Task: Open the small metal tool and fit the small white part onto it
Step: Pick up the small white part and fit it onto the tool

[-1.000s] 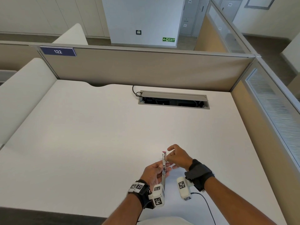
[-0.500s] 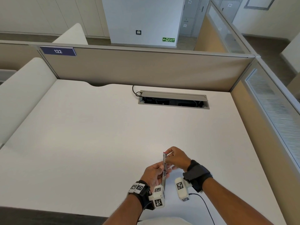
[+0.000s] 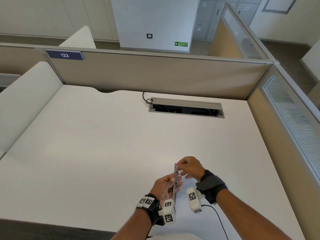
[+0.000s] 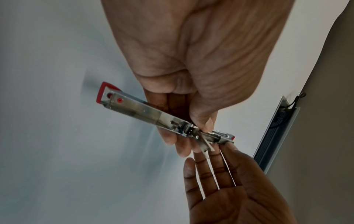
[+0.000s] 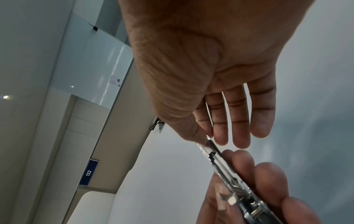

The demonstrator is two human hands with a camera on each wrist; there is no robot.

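Observation:
A slim metal tool [image 3: 176, 177] with a red end stands almost upright above the white desk [image 3: 86, 153]. My left hand [image 3: 173, 181] grips its lower half, thumb on one side and fingers on the other. My right hand [image 3: 180, 166] pinches the tool's top tip between thumb and forefinger, with the other fingers straight. The left wrist view shows the tool [image 4: 145, 112] opened out long, its red cap at the far end. A thin pale sliver [image 4: 207, 146] sticks out at its middle. I cannot tell whether this is the white part.
An open cable recess [image 3: 187, 108] sits in the desk's far half. Beige partitions [image 3: 155, 75] wall the back and right sides, with a sign reading 122 [image 3: 65, 55]. A black cable [image 3: 219, 219] trails from my right wrist. A pale panel [image 3: 26, 101] borders the left.
The tool stays upright in my left hand. My right hand's fingers have shifted slightly at the tool's upper end, and the lower fingers have spread out.

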